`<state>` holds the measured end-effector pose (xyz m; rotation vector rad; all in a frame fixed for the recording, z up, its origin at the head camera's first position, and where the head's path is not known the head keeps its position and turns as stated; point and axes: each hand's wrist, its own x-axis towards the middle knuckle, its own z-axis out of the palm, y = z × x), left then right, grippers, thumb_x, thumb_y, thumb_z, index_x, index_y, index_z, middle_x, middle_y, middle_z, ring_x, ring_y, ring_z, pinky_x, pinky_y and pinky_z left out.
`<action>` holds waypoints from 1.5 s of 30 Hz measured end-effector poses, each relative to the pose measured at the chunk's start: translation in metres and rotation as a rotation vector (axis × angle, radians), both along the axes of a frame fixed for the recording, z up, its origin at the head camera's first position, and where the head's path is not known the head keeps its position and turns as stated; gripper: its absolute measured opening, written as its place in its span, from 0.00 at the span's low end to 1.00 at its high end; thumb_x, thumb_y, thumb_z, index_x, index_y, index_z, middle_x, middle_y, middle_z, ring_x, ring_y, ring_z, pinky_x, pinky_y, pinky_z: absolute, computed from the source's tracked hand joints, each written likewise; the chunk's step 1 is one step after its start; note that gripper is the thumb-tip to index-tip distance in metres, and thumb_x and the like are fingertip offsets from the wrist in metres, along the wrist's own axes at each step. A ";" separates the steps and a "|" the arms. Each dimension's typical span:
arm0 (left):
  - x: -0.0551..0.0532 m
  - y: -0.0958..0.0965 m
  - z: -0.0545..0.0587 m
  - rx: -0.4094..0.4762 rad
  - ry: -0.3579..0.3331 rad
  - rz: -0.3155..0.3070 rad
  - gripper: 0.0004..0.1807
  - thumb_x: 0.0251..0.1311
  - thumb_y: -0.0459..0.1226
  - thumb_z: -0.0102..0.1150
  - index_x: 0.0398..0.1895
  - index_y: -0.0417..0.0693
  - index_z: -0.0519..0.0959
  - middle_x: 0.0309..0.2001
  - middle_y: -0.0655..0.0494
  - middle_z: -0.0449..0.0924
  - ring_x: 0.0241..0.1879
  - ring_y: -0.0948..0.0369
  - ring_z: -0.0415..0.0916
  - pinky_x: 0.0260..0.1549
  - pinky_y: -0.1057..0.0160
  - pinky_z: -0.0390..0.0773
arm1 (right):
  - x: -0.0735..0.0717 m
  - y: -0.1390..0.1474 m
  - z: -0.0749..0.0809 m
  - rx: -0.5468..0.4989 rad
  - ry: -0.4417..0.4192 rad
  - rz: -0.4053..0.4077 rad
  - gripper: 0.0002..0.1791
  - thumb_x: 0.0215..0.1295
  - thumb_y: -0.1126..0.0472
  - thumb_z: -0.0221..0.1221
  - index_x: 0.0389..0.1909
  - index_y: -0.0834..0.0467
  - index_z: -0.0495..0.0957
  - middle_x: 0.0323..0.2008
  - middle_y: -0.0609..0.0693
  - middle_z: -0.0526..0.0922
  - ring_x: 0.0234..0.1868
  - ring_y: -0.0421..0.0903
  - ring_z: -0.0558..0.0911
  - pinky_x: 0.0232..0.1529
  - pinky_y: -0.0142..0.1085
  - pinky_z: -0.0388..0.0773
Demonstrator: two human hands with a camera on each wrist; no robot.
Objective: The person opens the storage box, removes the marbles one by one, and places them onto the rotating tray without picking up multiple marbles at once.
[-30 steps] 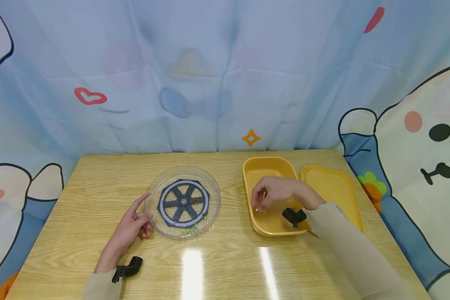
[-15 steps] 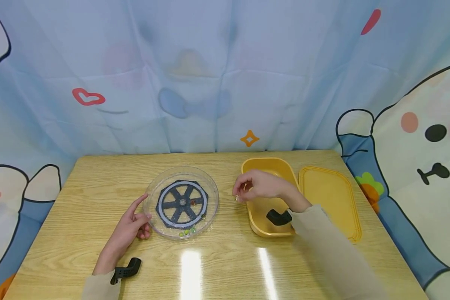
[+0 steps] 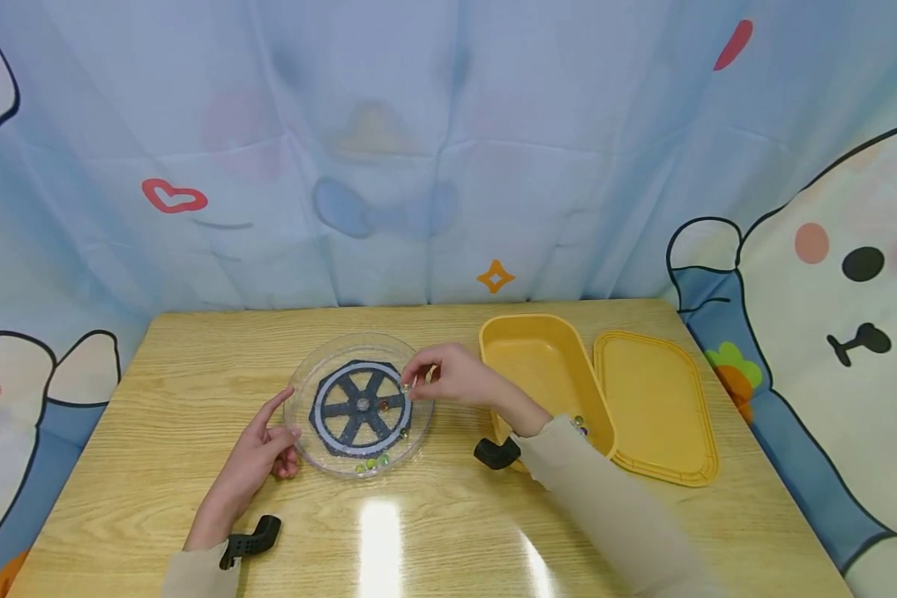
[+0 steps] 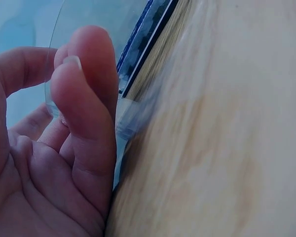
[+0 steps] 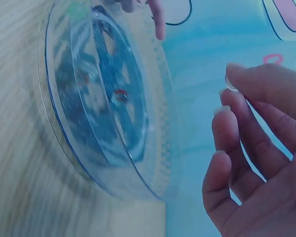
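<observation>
A round clear plastic dish stands on the table, with a dark six-spoked wheel pattern at its base. Inside are several green marbles by the near rim, an amber-red marble and a dark marble. My left hand touches the dish's left side with index finger and thumb, the other fingers bent under. Over the dish's right rim, my right hand pinches a clear marble between thumb and fingertips.
Right of the dish is a yellow box holding a few marbles in its near right corner. Its yellow lid lies flat beside it. A patterned blue curtain hangs behind the wooden table.
My right hand has come up out of the yellow box and travelled left to the dish's right rim, carrying the clear marble. The left hand keeps its place.
</observation>
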<state>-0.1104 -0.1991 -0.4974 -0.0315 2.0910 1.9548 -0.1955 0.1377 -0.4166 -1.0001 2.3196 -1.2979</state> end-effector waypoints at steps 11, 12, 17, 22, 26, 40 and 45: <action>0.002 0.000 0.000 -0.004 0.014 -0.002 0.37 0.73 0.33 0.52 0.79 0.58 0.50 0.24 0.49 0.75 0.20 0.58 0.77 0.21 0.64 0.76 | 0.003 -0.016 -0.007 0.021 -0.029 0.010 0.08 0.63 0.64 0.68 0.42 0.60 0.85 0.38 0.48 0.84 0.35 0.41 0.80 0.38 0.37 0.79; 0.002 0.000 0.000 -0.004 0.015 -0.003 0.37 0.73 0.33 0.52 0.79 0.58 0.50 0.24 0.49 0.75 0.20 0.58 0.77 0.21 0.64 0.76 | 0.003 -0.016 -0.007 0.019 -0.034 0.010 0.08 0.62 0.65 0.68 0.42 0.59 0.85 0.39 0.49 0.84 0.35 0.41 0.80 0.38 0.36 0.79; 0.002 0.000 -0.001 -0.001 0.014 -0.001 0.37 0.73 0.33 0.52 0.79 0.58 0.51 0.24 0.49 0.75 0.20 0.58 0.77 0.21 0.64 0.76 | 0.001 -0.011 -0.005 0.027 -0.048 -0.012 0.07 0.63 0.64 0.68 0.42 0.55 0.85 0.38 0.49 0.84 0.36 0.42 0.80 0.38 0.37 0.79; 0.002 0.000 -0.002 0.007 0.009 -0.002 0.37 0.73 0.33 0.52 0.79 0.59 0.51 0.24 0.49 0.75 0.20 0.57 0.77 0.21 0.64 0.76 | -0.001 0.006 0.002 0.049 -0.016 -0.031 0.06 0.65 0.64 0.66 0.42 0.54 0.86 0.37 0.46 0.84 0.36 0.43 0.80 0.39 0.42 0.80; 0.001 0.001 -0.002 0.008 0.014 -0.006 0.37 0.72 0.33 0.52 0.79 0.59 0.51 0.23 0.49 0.75 0.20 0.58 0.77 0.21 0.64 0.76 | -0.003 0.030 0.006 0.069 0.010 -0.063 0.06 0.64 0.64 0.67 0.41 0.56 0.85 0.37 0.47 0.84 0.36 0.44 0.80 0.40 0.43 0.79; 0.000 -0.001 -0.001 0.003 0.018 -0.011 0.37 0.72 0.33 0.52 0.79 0.59 0.51 0.23 0.49 0.75 0.20 0.58 0.77 0.21 0.65 0.75 | -0.008 0.127 0.011 0.296 0.006 0.007 0.06 0.61 0.70 0.67 0.39 0.63 0.85 0.33 0.46 0.85 0.35 0.42 0.81 0.40 0.37 0.80; -0.001 -0.001 0.000 0.003 0.020 -0.009 0.37 0.72 0.33 0.53 0.79 0.59 0.51 0.23 0.49 0.75 0.20 0.58 0.77 0.20 0.65 0.76 | -0.005 0.145 0.018 0.448 0.047 0.075 0.07 0.58 0.72 0.67 0.37 0.61 0.85 0.32 0.47 0.85 0.32 0.38 0.79 0.37 0.35 0.78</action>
